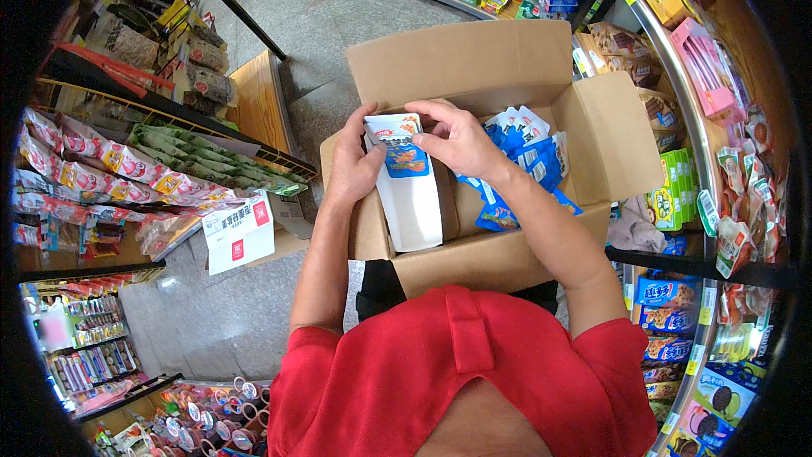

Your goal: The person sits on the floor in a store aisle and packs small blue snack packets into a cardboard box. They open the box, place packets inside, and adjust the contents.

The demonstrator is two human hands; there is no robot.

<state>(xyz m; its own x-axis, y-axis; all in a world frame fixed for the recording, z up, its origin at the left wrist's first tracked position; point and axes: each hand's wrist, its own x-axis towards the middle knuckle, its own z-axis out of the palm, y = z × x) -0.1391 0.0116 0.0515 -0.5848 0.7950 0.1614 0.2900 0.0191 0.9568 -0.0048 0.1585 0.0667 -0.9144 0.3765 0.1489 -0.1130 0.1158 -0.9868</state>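
Observation:
A narrow white display box (412, 209) stands over the left part of an open cardboard carton (469, 70). Blue and white snack packets (406, 155) lie at the far end of this box, and its near part shows bare white card. My left hand (356, 162) holds the box's left side, thumb on the packets' edge. My right hand (460, 139) is at the far right corner, its thumb and fingers bent over the packets; whether it grips one is hard to see. Several more blue packets (533, 152) lie loose in the carton, to the right of the white box.
Shelves of packaged snacks (672, 298) curve along the right side. Hanging bags (127, 165) fill a rack at the left. A white printed card box (240, 235) sits beside that rack. Grey floor (304, 13) shows beyond the carton and at the lower left.

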